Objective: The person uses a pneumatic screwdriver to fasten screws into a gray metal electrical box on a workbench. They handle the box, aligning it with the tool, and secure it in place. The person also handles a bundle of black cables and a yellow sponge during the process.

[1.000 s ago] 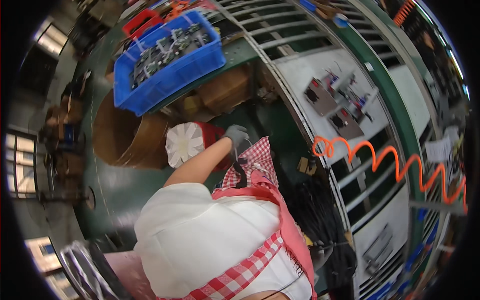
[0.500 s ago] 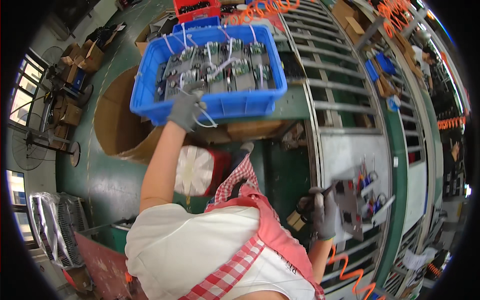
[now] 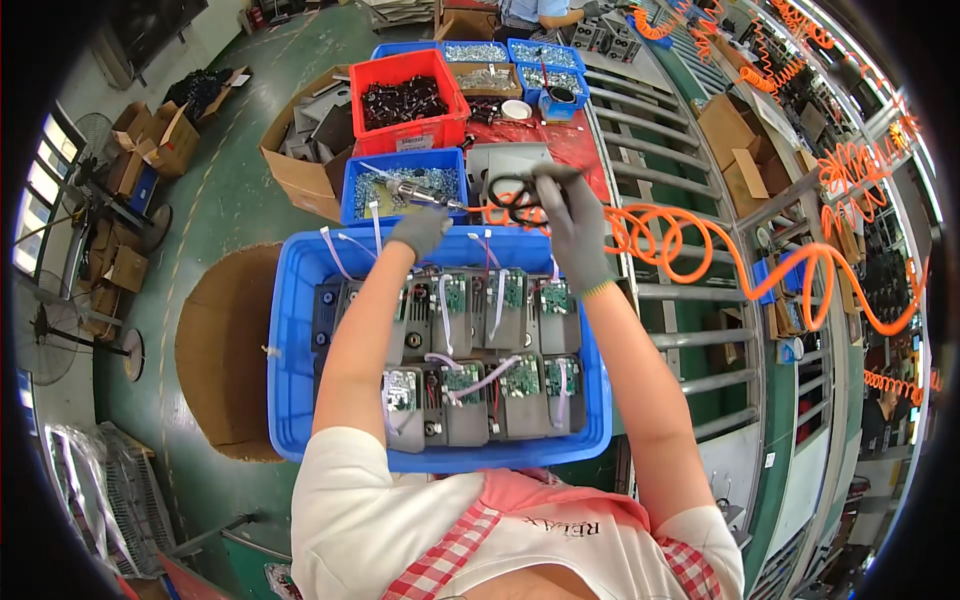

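Observation:
My left hand (image 3: 420, 232), in a grey glove, is over the far rim of a large blue crate (image 3: 440, 460), just short of a silver screwdriver-like power tool (image 3: 425, 194) with an orange hose; its fingers are blurred. Farther right, my gloved right hand (image 3: 575, 232) closes on what look like black scissors (image 3: 515, 200), their looped handles pointing left. Inside the crate stand rows of grey housings (image 3: 522, 415) with green circuit boards (image 3: 462, 380) and white cables (image 3: 498, 300). Beneath the tool is a small blue bin (image 3: 405, 160) of small metal parts.
Beyond the small bin stands a red bin (image 3: 410, 135) of dark parts. Orange coiled hose (image 3: 740, 270) stretches over the roller conveyor (image 3: 690, 340) on the right. Cardboard boxes (image 3: 300, 170) stand to the left. Another person (image 3: 540, 10) is at the far end.
My left hand moved from the crate's near edge to beyond its far side; the white strip it held is no longer seen there. My right hand came from the right bench to the far side.

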A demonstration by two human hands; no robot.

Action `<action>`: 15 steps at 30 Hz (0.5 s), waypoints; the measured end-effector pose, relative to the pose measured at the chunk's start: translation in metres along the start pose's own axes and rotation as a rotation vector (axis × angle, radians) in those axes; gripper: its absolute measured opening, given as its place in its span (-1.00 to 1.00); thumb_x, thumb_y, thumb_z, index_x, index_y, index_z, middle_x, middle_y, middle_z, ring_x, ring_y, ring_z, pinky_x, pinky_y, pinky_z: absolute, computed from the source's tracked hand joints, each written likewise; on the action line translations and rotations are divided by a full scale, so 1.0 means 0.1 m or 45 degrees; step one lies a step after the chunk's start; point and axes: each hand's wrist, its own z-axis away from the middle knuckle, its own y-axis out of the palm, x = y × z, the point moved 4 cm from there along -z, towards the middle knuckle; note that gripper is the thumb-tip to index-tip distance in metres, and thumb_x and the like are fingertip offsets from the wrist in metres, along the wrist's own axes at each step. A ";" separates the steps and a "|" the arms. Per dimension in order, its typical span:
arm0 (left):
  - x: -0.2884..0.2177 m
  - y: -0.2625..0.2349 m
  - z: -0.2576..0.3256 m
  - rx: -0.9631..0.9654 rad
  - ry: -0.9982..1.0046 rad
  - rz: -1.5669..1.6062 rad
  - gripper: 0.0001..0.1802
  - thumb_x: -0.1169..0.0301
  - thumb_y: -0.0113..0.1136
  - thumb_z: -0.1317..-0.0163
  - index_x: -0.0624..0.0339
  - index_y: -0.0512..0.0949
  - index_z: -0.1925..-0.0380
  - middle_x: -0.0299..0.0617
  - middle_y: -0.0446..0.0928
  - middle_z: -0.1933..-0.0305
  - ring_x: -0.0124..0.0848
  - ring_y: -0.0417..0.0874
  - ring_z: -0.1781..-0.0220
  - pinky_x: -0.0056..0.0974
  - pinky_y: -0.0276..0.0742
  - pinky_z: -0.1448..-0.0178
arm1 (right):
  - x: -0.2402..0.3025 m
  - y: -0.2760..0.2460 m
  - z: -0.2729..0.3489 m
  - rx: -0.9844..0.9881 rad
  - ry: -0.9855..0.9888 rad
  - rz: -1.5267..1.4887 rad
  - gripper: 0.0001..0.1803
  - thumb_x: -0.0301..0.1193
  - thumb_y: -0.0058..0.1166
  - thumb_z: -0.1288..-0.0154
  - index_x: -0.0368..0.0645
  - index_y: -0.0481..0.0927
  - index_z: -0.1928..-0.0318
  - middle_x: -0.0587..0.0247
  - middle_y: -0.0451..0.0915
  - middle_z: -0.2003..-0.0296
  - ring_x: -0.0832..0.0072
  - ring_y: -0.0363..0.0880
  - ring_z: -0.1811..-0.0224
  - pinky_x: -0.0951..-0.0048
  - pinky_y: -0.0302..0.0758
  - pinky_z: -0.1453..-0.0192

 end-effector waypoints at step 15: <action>-0.35 -0.24 0.12 -0.076 -0.259 -0.083 -0.09 -0.34 0.07 -0.07 -0.07 0.28 -0.33 -0.04 0.28 -0.36 -0.04 0.24 -0.41 0.07 0.23 -0.32 | -2.98 1.37 -1.22 -0.241 0.465 0.319 -0.74 -0.27 -0.05 -0.38 -0.14 0.62 0.17 0.05 0.67 0.26 0.22 0.65 0.18 0.25 0.52 0.06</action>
